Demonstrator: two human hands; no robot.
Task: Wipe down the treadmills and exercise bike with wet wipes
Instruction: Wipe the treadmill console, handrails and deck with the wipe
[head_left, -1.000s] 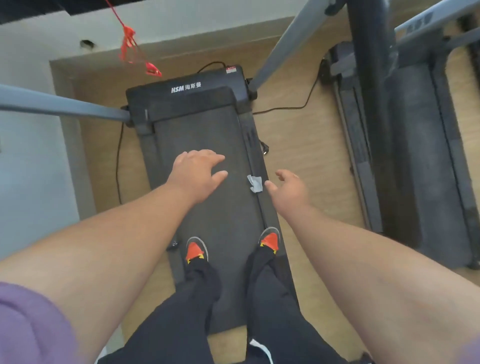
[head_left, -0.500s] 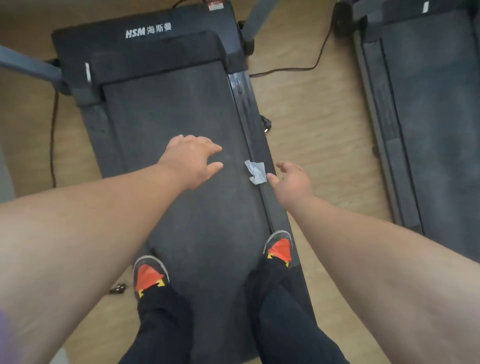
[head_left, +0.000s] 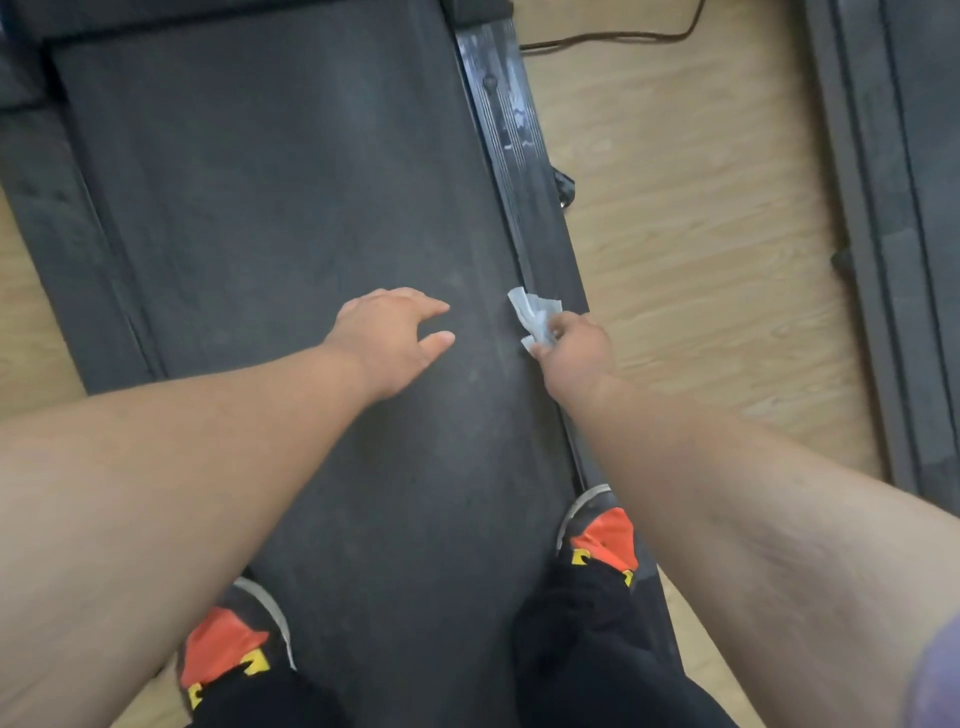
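On the right side rail of the dark grey treadmill (head_left: 291, 208) lies a crumpled white wet wipe (head_left: 532, 312), right where the ribbed rail meets the running belt. The right hand (head_left: 574, 353) has its fingertips curled onto the near edge of the wipe, pinching it against the rail; the rest of the wipe sticks out beyond the fingers, toward the front of the machine. Farther up the same rail there is a pale, streaky sheen.

The left hand (head_left: 392, 338) reaches out over the middle of the belt with fingers spread and relaxed — it holds nothing, and whether it touches the belt or only hovers above it cannot be told.

Both bare forearms stretch down into view from the bottom corners. Below them stand two shoes with orange-red toes and yellow marks: the left shoe (head_left: 228, 649) near the belt's left edge, the right shoe (head_left: 602, 535) on the right rail. Black trousers cover the legs above them.

Light wood-grain flooring (head_left: 701, 234) runs beside the treadmill, with a thin black cable (head_left: 613, 39) crossing it at the top — and the grey edge of a second treadmill (head_left: 883, 260) shows at far right.
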